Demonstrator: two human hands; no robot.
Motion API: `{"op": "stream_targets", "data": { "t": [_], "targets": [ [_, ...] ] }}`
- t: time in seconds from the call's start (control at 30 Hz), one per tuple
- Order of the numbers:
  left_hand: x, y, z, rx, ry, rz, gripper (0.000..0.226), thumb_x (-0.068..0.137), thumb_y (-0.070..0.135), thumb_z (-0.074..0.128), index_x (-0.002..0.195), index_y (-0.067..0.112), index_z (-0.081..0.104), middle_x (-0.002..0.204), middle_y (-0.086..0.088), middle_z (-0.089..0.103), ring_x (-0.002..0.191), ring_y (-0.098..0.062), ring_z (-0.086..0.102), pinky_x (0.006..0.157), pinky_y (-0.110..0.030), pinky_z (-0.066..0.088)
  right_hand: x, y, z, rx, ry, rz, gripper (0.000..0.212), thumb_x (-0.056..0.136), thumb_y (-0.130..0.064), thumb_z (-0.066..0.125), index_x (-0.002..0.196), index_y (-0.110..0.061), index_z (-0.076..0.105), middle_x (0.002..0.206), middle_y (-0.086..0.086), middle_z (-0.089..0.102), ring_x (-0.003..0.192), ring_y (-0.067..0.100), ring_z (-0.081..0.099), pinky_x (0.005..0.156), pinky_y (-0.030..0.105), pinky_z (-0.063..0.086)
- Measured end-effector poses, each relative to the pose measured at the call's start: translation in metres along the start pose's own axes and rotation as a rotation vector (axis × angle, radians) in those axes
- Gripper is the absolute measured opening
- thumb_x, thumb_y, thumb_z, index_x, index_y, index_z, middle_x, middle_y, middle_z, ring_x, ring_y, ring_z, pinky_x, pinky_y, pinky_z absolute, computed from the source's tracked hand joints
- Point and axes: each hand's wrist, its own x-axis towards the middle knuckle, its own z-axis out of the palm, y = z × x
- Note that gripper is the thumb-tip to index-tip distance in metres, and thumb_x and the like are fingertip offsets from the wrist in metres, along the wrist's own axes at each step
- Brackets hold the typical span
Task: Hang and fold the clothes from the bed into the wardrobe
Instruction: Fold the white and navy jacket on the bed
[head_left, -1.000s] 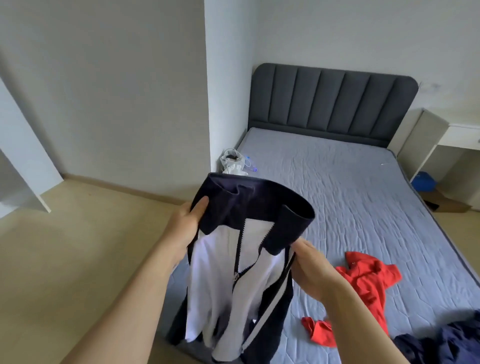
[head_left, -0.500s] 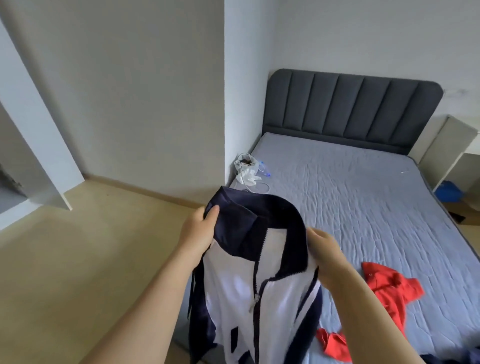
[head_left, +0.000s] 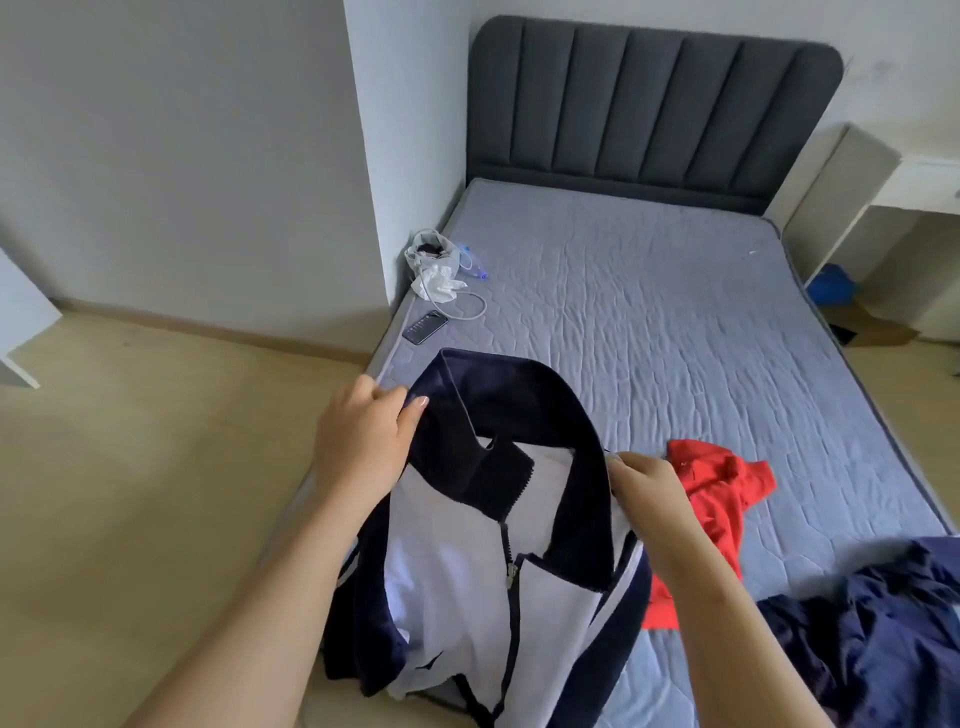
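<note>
- While the jacket (head_left: 467, 571) is hanging in front of the person, above the near left corner of the bed (head_left: 649, 312), both hands are holding it at the collar.
- The left hand (head_left: 363, 441) is gripping the left side of the navy collar. Its fingers (head_left: 379, 395) are curling round the fabric edge, and the thumb is pressing on the face turned toward the camera.
- The right hand (head_left: 649, 488) is pinching the right side of the collar. Its fingers (head_left: 623, 462) are clenching on the fabric.
- The jacket is showing navy sleeves, a white front and a zip whose slider is sitting partway up, leaving the neck open.
- A red garment (head_left: 722, 499) is lying crumpled on the mattress just beside the right hand, and the right forearm is partly hiding it.
- A dark blue garment (head_left: 883, 639) is lying bunched at the near right of the bed, close to the red garment.
- A phone (head_left: 425, 327) is lying flat near the left edge of the bed, beyond the jacket.
- A white cable (head_left: 470, 306) and a clear plastic bag (head_left: 434, 260) are lying farther along that edge, next to the wall corner.
- A dark padded headboard (head_left: 649, 104) is standing at the far end of the bed.
- A blue object (head_left: 831, 283) is sitting low down to the right of the bed; what it is cannot be told.
</note>
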Motion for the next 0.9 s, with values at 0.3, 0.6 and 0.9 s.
{"op": "stream_targets", "data": {
  "t": [0.3,0.6,0.9],
  "targets": [
    [0.102,0.04,0.11,-0.491,-0.223,-0.5,0.025,0.097,0.035,0.037,0.086,0.018,0.053,0.082,-0.012,0.064,0.073,-0.032,0.067,0.073,-0.048,0.056,0.138,0.004,0.002,-0.314,0.166,-0.014,0.024,0.092,-0.007,0.039,0.069,-0.009,0.043,0.069,0.009,0.049,0.076,0.03,0.044,0.057,0.034,0.025],
    [0.201,0.059,0.197,-0.684,-0.595,-0.423,0.075,0.099,0.022,0.042,0.147,0.03,-0.015,0.158,0.007,-0.002,0.145,-0.014,0.007,0.111,-0.03,0.014,0.261,-0.024,0.032,0.117,-0.141,-0.131,0.075,0.093,-0.013,0.048,0.151,-0.024,0.002,0.157,-0.005,0.004,0.143,0.012,0.013,0.108,0.018,0.019],
    [0.107,-0.005,0.269,-0.389,-0.989,-0.564,0.06,0.098,0.023,0.041,0.15,0.026,0.01,0.155,-0.002,0.018,0.139,-0.02,0.025,0.114,-0.032,0.022,0.241,0.089,0.062,-0.074,-0.316,0.256,0.067,0.097,-0.014,0.044,0.15,-0.029,0.006,0.158,-0.003,-0.009,0.145,0.016,0.007,0.111,0.033,0.02]
  ]
}}
